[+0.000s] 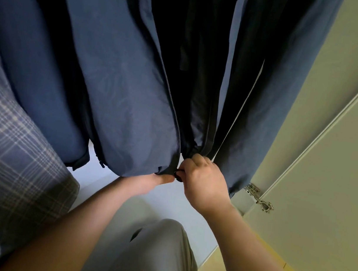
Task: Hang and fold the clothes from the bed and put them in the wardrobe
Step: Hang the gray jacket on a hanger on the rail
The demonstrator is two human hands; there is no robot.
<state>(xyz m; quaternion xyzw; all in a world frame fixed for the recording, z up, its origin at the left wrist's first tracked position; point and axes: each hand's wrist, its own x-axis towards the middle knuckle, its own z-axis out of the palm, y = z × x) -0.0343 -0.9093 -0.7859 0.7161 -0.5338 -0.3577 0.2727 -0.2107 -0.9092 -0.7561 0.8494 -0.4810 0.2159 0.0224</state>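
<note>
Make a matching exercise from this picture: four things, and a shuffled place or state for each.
1 blue jacket
2 plaid garment
3 metal hinge
4 right hand

A far left
B on the pale door
C hanging, front unzipped
D gripping the jacket's bottom edge

Pairs: 1-C, 2-A, 3-B, 4-D

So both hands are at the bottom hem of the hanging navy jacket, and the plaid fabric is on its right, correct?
Not quite: the plaid fabric is on the left of the navy jacket, not its right, as the head view shows. The left hand and right hand are indeed both at the jacket's bottom hem.
</note>
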